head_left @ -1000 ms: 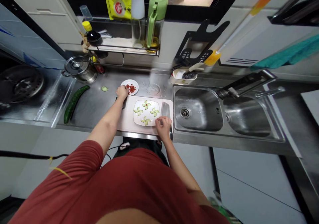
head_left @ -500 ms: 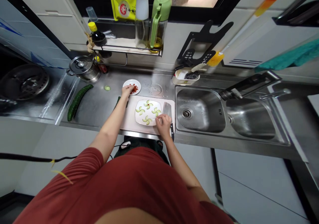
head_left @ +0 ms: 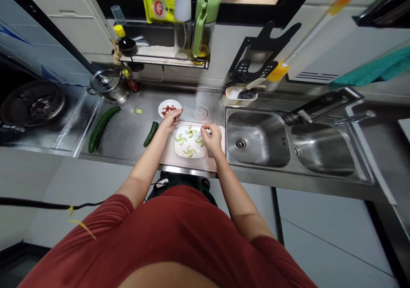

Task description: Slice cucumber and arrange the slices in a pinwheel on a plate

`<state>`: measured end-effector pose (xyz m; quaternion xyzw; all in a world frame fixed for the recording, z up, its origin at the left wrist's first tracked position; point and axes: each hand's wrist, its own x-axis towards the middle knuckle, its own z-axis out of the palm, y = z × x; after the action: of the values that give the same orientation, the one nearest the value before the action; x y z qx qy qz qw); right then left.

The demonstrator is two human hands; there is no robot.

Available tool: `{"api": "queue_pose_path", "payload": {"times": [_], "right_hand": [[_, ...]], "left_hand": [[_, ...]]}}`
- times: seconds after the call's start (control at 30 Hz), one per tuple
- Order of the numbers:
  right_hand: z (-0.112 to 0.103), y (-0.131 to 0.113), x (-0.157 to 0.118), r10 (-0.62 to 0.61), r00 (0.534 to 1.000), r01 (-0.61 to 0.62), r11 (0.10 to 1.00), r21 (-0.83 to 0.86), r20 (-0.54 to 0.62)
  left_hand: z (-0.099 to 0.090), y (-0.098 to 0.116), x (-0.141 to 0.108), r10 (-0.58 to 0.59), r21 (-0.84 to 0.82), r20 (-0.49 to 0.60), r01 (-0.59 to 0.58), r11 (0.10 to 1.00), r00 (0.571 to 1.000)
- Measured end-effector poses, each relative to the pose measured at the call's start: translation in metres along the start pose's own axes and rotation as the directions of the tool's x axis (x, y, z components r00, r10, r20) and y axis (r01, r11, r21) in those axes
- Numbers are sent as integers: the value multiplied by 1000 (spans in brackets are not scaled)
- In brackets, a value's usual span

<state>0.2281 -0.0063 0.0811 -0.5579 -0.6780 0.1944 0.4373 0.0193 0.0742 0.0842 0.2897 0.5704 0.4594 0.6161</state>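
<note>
A white squarish plate (head_left: 190, 142) on a pale cutting board (head_left: 169, 156) bears several green cucumber pinwheels; the top one has a red centre. My left hand (head_left: 171, 119) pinches a small red piece between the plate and a round white dish (head_left: 162, 104) of red bits. Over the plate's right edge, my right hand (head_left: 212, 136) has its thumb and forefinger pressed together; anything between them is too small to make out. It hides most of the knife. A short cucumber piece (head_left: 151, 134) lies left of the board.
A long cucumber (head_left: 103, 129), a cucumber slice (head_left: 139, 110) and a steel pot (head_left: 109, 87) are on the left of the counter. A double sink (head_left: 259, 140) adjoins the board's right side. Bottles stand on a shelf (head_left: 153, 57) behind.
My left hand has moved right, away from the dish, with a red piece in its fingertips. My right hand has risen slightly and now covers the knife. The short cucumber has come into fuller view.
</note>
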Motion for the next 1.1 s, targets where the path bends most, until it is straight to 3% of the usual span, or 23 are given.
{"api": "queue_pose_path", "payload": {"times": [0.27, 0.5, 0.77, 1.0, 1.1], "right_hand": [[-4, -14, 33, -83, 992, 88, 995, -55, 90], [-10, -15, 36, -118, 975, 139, 985, -100, 190], [-19, -20, 27, -152, 944, 188, 977, -100, 292], [-26, -19, 19, -155, 927, 198, 976, -93, 341], [-27, -16, 16, -149, 930, 194, 975, -105, 336]], "left_hand": [[14, -2, -19, 91, 107, 234, -119, 987, 968], [24, 4, -38, 156, 258, 386, -269, 928, 909], [25, -4, -44, 124, 312, 446, -284, 907, 886], [21, -12, -46, 121, 321, 537, -336, 886, 835], [23, -11, -51, 99, 319, 533, -309, 896, 840]]}}
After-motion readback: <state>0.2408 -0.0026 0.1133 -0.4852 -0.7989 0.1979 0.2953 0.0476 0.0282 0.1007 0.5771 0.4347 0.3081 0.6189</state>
